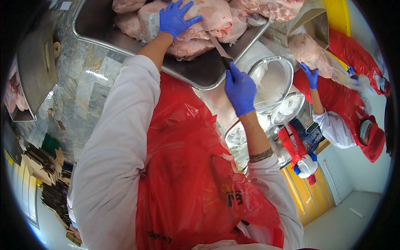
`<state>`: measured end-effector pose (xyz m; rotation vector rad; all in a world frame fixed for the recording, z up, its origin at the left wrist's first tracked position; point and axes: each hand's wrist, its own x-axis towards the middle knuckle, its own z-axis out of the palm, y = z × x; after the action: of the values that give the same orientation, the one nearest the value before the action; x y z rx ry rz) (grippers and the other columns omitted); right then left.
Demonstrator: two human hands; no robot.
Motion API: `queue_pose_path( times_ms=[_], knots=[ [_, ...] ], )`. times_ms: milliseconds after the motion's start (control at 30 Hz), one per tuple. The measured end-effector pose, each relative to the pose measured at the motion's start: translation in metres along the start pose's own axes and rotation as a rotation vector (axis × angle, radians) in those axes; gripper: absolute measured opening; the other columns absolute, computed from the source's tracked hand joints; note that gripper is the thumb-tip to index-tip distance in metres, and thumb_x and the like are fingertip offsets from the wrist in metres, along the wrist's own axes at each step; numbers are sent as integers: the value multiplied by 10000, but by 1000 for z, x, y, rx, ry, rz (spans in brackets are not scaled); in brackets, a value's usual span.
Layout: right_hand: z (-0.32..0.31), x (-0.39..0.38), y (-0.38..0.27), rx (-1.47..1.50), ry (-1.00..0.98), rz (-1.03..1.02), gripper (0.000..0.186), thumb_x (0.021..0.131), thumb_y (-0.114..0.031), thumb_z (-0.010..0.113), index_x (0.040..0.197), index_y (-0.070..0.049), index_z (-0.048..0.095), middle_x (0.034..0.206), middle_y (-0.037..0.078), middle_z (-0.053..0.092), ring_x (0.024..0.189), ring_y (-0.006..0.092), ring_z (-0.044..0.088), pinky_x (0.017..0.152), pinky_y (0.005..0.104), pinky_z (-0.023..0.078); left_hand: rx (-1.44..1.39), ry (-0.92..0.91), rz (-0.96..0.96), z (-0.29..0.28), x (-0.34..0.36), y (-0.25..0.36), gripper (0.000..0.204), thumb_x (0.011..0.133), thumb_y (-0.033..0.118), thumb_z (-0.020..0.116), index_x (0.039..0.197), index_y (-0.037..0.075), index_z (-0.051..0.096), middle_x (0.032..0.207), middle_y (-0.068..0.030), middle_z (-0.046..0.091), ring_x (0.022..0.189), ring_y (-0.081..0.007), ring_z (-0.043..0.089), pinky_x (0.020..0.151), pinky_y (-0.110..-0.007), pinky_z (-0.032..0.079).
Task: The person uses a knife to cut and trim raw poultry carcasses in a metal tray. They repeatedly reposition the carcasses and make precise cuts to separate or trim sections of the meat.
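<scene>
Large pale pink pieces of raw meat [193, 48] lie heaped in a deep metal tub [204, 75] in front of me. My left hand [174, 20], in a blue glove, presses on the meat with its fingers spread. A clear bag with a white label [153, 25] shows beside that hand. In my right hand [240, 89], also gloved in blue, is a knife [219, 47], gripped by its dark handle. The blade points up and left, and its tip meets the meat, where I cannot tell how deep it sits.
Right of the tub are clear plastic bags [287, 108] around a hoop-shaped rim [287, 66] on a pale table. Co-workers in red aprons [343, 93] stand at the right, one holding a bagged piece of meat [306, 52]. Another metal tub [39, 71] and flattened cardboard [54, 200] are at left.
</scene>
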<state>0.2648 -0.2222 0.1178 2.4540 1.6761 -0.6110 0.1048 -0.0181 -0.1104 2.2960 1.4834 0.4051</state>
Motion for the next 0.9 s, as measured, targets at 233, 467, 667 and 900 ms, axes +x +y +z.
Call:
queue_pose_path(
  times_ms=[233, 467, 667, 900],
  knots=[
    [11, -2, -45, -110, -66, 63, 298, 955, -292, 578, 1198, -133, 643, 768, 202, 648, 704, 403, 659, 607, 525, 512, 27, 32, -1, 13, -3, -7, 743, 802, 739, 587, 1395, 292, 566, 1413, -105, 545, 1231, -320, 549, 997, -498, 423],
    [-62, 89, -65, -177, -233, -166, 220, 848, -245, 649, 1006, -110, 721, 903, 182, 706, 851, 383, 683, 743, 504, 541, 7, -12, -27, 3, 0, -1, 674, 848, 700, 560, 1405, 322, 558, 1422, -95, 540, 1234, -308, 534, 1005, -490, 403],
    [-76, 197, -20, -314, -400, -361, 263, 706, -297, 765, 867, -89, 780, 830, 164, 723, 792, 363, 700, 771, 433, 550, 12, 21, -16, 11, -1, -2, 571, 905, 635, 531, 1400, 352, 557, 1431, -84, 533, 1238, -319, 528, 1024, -500, 379],
    [-81, 282, 49, -239, -660, -439, 312, 711, -332, 792, 749, -26, 744, 668, 170, 661, 588, 267, 632, 614, 396, 506, 35, 18, -46, 1, 0, 2, 525, 921, 573, 546, 1384, 327, 579, 1404, -91, 552, 1234, -322, 528, 1018, -523, 373]
  ],
)
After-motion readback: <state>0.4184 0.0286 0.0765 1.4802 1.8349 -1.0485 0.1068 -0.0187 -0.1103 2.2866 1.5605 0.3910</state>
